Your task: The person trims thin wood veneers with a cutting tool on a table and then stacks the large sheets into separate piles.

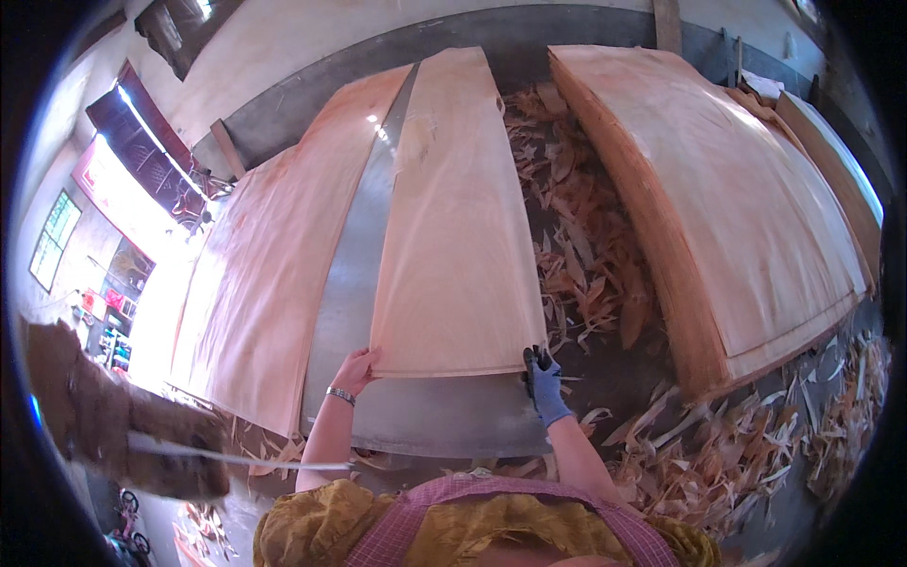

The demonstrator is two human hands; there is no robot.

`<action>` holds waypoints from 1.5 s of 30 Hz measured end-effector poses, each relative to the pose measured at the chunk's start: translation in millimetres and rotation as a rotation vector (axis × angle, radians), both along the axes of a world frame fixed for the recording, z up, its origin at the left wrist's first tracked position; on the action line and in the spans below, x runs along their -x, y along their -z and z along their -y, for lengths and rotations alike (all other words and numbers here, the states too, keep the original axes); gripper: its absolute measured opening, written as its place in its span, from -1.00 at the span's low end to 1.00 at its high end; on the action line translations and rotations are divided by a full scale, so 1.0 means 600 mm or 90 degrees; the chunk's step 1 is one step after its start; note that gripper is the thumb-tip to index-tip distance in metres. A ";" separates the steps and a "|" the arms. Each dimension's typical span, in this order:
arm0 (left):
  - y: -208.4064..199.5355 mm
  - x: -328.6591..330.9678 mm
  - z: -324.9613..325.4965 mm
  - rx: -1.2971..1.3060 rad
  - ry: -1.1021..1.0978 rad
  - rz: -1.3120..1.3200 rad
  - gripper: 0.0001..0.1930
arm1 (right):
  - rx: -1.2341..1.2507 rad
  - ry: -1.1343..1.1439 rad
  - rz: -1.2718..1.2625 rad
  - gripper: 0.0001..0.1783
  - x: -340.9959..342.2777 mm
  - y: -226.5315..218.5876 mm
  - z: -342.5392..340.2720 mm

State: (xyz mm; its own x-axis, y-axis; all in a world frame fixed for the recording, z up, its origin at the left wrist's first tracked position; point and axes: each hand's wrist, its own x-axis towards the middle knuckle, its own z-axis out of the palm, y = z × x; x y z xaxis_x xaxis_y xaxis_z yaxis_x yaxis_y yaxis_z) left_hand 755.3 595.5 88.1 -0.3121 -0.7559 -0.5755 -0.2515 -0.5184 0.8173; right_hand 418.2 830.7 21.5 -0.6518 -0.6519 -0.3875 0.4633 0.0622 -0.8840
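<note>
a workshop with a pale plaster wall and a dark grey lower band surrounds a smooth grey metallic tabletop. on it lies a long pale rectangular sheet of thin wood, running away from the person, its near edge short of the tabletop's rounded front.

2 hands hold that near edge, 1 at each corner. the bare left hand, with a silver band at the wrist, grasps the left corner between thumb and fingers. the right hand, in a blue knitted glove with black fingertips, grips the right corner.

to the left lies a broad pinkish wood sheet; to the right stands a thick layered stack of tan wood sheets. curled brown wood shavings fill the gap before that stack, and more are strewn near its front. a blurred brown shape is at the lower left, too smeared to identify.
</note>
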 end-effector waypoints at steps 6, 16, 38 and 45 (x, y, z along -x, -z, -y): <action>-0.018 0.182 -0.131 0.017 0.052 -0.002 -0.68 | 0.026 -0.019 0.079 -0.79 0.154 -0.033 -0.144; 0.004 0.642 -0.419 -0.067 0.209 -0.053 -0.68 | -0.002 -0.001 0.046 -0.66 0.573 -0.235 -0.475; 0.124 1.477 -0.837 -0.624 0.017 -0.294 -0.34 | -0.267 0.118 -0.247 -0.63 1.558 -0.436 -0.844; 0.190 1.528 -0.936 -0.302 -0.496 -0.382 -0.61 | -0.265 0.144 -0.296 -0.71 1.771 -0.355 -1.011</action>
State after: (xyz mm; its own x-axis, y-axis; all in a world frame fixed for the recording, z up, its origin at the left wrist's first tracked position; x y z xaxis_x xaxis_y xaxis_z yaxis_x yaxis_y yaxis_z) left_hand -161.2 1156.8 -26.1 -0.1712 -0.6091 -0.7744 0.6548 -0.6576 0.3725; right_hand -644.6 1437.6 234.7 -0.9154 -0.3352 -0.2228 0.0812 0.3884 -0.9179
